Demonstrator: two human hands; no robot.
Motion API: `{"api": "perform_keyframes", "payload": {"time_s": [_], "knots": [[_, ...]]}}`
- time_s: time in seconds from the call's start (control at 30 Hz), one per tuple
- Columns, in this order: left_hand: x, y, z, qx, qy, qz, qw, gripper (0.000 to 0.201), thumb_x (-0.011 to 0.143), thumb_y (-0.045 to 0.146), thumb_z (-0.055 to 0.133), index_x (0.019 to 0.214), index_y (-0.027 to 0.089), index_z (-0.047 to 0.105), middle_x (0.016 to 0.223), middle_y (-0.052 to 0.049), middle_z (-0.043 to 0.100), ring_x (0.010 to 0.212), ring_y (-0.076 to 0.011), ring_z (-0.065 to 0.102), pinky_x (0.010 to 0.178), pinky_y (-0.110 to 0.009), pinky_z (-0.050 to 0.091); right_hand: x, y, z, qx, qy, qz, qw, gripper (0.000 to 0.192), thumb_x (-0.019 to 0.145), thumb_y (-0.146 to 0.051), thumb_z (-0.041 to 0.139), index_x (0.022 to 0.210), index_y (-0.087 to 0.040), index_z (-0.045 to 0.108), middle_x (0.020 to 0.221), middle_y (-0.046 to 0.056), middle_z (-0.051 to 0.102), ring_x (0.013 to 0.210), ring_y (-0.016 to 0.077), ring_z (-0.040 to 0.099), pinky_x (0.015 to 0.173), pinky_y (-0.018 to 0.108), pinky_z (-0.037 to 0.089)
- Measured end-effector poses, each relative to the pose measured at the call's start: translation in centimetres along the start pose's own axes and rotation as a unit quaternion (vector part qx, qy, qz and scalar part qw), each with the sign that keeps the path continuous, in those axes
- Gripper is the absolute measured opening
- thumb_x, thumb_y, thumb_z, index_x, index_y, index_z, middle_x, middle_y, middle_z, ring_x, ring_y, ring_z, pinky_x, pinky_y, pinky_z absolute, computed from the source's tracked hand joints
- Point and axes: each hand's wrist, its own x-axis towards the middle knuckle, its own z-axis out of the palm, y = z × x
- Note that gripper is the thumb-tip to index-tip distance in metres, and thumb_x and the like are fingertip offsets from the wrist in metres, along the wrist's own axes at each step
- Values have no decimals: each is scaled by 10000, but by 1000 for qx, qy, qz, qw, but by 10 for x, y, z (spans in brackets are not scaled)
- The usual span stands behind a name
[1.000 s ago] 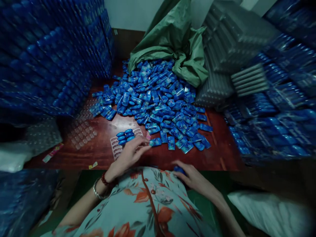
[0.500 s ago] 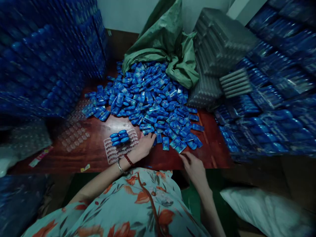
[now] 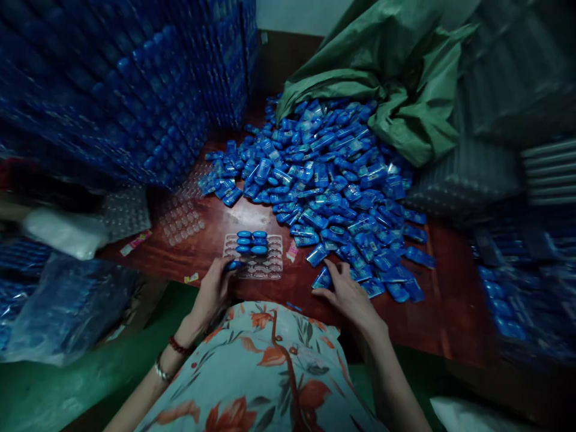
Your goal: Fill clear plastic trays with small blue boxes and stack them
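Left hand [image 3: 215,289] pinching blue capsule [image 3: 233,264] — at clear tray [image 3: 270,270] edge, right hand [image 3: 346,292] on packets [image 3: 324,279]

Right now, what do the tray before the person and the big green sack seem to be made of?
The tray: thin clear moulded plastic, probably; glossy pockets let the red-brown table show through. The green sack: it looks like woven plastic or coated cloth, matte, with stiff creases; the weave is too small to confirm.

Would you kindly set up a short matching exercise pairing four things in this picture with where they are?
Things:
1. clear blister tray
2. green sack
3. left hand
4. right hand

Places:
A. at the near edge of the blue packet pile
B. behind the pile
C. between the two hands
D. at the tray's near left corner

Pairs: 1-C, 2-B, 3-D, 4-A
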Motion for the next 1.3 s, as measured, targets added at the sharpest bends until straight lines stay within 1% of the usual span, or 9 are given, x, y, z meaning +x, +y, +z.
{"api": "perform_keyframes", "payload": {"time_s": [0.2,0.33,0.43,0.53,0.7,0.87,1.0,1.17,1.3], "knots": [[12,-17,1,8,-36,75,997,360,874,60,362,1182,200,485,1104,-84,563,1008,-164,580,864,-311,497,9,3,14,133,10,-83,988,317,753,-280,635,1042,-198,531,984,60,522,886,212,579,771,313,445],[20,-22,0,-1,-27,104,994,370,854,31,377,1170,191,485,1057,-80,574,991,-158,583,851,-296,501,7,5,12,254,-14,-103,962,228,747,-312,645,921,-212,534,735,-26,552,659,154,560,640,276,447],[25,-30,2,1,-46,129,991,347,869,41,369,1161,182,492,1079,-92,564,1002,-156,578,835,-279,501,6,-14,5,386,-14,-103,917,266,787,-362,611,995,-216,536,642,-52,555,538,132,554,511,242,438],[30,-39,2,29,-65,146,987,347,880,50,341,1167,168,497,1069,-102,558,944,-146,582,781,-252,500,14,-52,5,450,89,-160,874,212,829,-329,573,1010,-220,565,809,3,646,696,155,631,594,261,508],[39,-39,-6,103,-92,203,969,384,880,44,286,1199,154,468,924,-65,547,793,-127,545,682,-216,469,36,-96,25,270,257,-337,865,212,908,-166,448,1058,-199,594,981,63,641,937,164,610,829,285,499],[42,-19,-12,182,-148,277,932,265,938,123,301,1122,154,489,818,-33,525,734,-137,489,665,-230,445,39,-101,23,12,226,-367,902,294,919,-106,378,1113,-153,593,892,88,603,808,172,579,670,266,484],[43,-13,-7,188,-183,279,924,270,941,126,296,1115,161,501,901,-63,557,797,-153,503,705,-250,453,36,-116,12,-55,166,-374,911,289,921,-108,372,1082,-180,601,874,79,581,813,183,534,668,290,457],[35,-18,1,240,-74,249,935,327,918,134,347,1187,184,527,1054,-127,546,851,-205,509,701,-323,456,43,-123,9,-15,157,-340,927,321,921,-136,365,1104,-224,614,943,100,584,896,241,511,738,373,435],[44,-22,4,110,13,170,979,278,915,200,442,1165,221,561,985,-75,519,829,-164,523,682,-267,463,51,-90,0,61,206,-262,941,406,898,-128,386,1249,-257,543,1066,95,563,932,216,528,800,340,435]]}}
